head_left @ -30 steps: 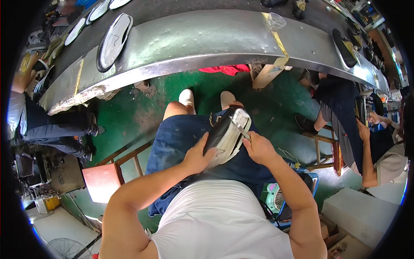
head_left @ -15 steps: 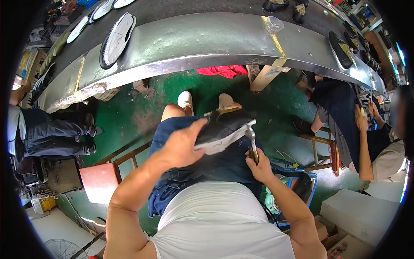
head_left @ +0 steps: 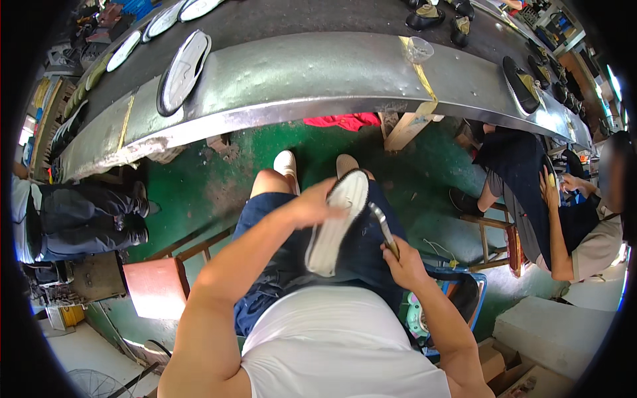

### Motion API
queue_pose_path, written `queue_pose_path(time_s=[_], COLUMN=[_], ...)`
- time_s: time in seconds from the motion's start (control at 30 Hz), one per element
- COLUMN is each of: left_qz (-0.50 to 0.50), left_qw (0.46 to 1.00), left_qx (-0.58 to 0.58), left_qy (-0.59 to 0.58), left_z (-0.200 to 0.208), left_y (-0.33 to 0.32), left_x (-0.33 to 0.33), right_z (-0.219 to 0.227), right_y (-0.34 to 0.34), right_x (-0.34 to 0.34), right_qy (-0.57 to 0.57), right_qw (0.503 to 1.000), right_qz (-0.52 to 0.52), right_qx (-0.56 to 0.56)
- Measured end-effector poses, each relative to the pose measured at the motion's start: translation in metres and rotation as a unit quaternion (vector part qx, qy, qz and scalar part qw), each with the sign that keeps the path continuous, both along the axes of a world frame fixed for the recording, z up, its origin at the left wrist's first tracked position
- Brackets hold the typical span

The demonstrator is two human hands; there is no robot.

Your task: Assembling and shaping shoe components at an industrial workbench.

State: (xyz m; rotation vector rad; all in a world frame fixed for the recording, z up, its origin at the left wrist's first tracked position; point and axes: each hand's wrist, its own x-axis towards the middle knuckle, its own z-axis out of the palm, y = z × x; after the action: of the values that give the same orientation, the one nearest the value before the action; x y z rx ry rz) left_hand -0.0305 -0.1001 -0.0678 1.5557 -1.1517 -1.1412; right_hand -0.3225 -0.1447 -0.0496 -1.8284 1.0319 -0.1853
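Observation:
A dark shoe (head_left: 337,229) is over my lap with its pale sole facing up and its dark edge showing along the rim. My left hand (head_left: 315,204), partly smeared by motion, grips the shoe's upper left side, with the thumb lying over the sole. In my right hand (head_left: 405,265) is a small hammer (head_left: 385,229), its metal head up beside the shoe's right edge and apart from it. The fingers of that hand wrap round the hammer's handle.
A metal-topped bench (head_left: 292,69) runs across ahead, bearing a shoe sole-up (head_left: 184,73), dark shoes (head_left: 521,85) and a clear cup (head_left: 419,50). A co-worker (head_left: 564,219) sits at right, another person (head_left: 73,212) at left. A pinkish stool (head_left: 156,286) stands by my left.
The shoe has turned from lying sideways to pointing away from me, with its sole now up. My left hand has shifted right with it. The hammer's head has come slightly lower and left.

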Motion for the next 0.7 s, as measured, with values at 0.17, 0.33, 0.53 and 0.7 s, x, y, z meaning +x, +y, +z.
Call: queue_pose_path(time_s=[0.17,0.33,0.53,0.7], left_qz=[-0.001,0.054,0.031,0.123], left_qw=[0.976,0.961,0.947,0.963], left_qx=[0.151,0.032,-0.014,0.034], left_qy=[-0.158,-0.271,-0.318,0.236], left_z=[0.015,0.02,0.025,-0.036], left_y=[0.054,0.052,0.053,0.047], left_x=[-0.01,-0.029,-0.041,-0.023], right_z=[0.028,0.047,0.106,0.044], right_y=[-0.008,-0.031,-0.073,-0.037], right_x=[0.007,0.039,0.081,0.076], right_qy=[0.024,0.005,0.278,0.141], right_qw=[0.987,0.973,0.883,0.943], right_qz=[0.159,0.228,0.371,0.298], right_qx=[0.021,-0.022,0.072,-0.04])
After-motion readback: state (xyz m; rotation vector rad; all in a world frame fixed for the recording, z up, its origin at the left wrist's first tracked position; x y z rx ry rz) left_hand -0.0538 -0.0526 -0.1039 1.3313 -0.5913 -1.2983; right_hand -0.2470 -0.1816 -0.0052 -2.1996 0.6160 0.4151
